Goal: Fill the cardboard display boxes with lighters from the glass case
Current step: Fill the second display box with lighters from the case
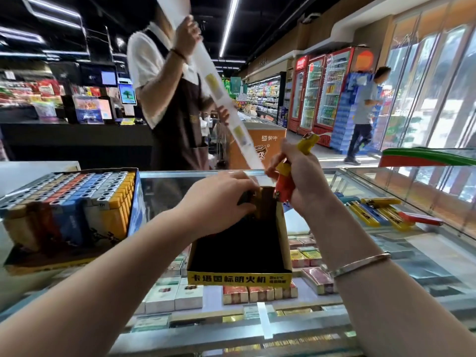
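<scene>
Two hands are raised over a black-and-yellow cardboard display box [239,276] set on the glass case [386,253]. The left hand [219,199] is reached forward, palm down, fingers curled round a brown lighter [264,202] held upright at the box's far end; the rest of the box interior is seen dark and bare. The right hand [301,176] is lifted just beside the box's far right corner, wrist bent, and a bunch of lighters is gripped in it: a red lighter [284,186] pointing down at the box rim and a yellow lighter [307,144] sticking up above the fingers. A bracelet [360,264] is worn on the right wrist. A full display box [69,210] of grey, orange, blue and yellow lighters is placed to the left on the case. Loose lighters [378,210], yellow, blue and red, are scattered on the glass to the right, well apart from the hands. Cigarette packs [260,292] are seen under the glass. Behind the counter a person in an apron [177,99] is holding a long white strip [221,99], its lower end hanging just behind the right hand.
</scene>
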`<action>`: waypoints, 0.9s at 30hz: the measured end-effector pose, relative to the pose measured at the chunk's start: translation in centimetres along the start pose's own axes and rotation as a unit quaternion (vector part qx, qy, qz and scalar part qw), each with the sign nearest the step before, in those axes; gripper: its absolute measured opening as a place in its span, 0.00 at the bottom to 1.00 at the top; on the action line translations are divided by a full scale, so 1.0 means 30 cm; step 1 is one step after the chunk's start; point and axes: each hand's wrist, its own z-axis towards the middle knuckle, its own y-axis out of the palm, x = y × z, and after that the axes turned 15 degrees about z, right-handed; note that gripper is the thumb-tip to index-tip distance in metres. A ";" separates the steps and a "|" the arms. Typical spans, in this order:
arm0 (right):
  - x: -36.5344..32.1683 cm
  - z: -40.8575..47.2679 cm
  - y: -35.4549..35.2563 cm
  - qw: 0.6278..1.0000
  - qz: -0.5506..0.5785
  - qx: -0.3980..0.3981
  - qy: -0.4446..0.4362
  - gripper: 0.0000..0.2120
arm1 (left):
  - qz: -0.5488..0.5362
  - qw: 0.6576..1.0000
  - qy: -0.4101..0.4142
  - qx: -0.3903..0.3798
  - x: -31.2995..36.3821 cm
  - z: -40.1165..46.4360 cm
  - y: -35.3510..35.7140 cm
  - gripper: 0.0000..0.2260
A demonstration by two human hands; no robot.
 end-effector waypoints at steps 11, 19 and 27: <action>0.023 -0.027 0.044 0.968 0.218 -0.086 0.087 0.21 | 0.014 0.964 0.041 0.262 0.033 -0.036 -0.020 0.17; 0.004 -0.037 0.037 0.962 0.232 -0.104 0.095 0.20 | -0.102 0.927 0.029 0.359 0.019 -0.032 -0.058 0.08; 0.002 -0.024 0.041 0.997 0.014 -0.074 -0.018 0.16 | -0.327 0.897 -0.100 0.279 -0.068 -0.073 -0.083 0.12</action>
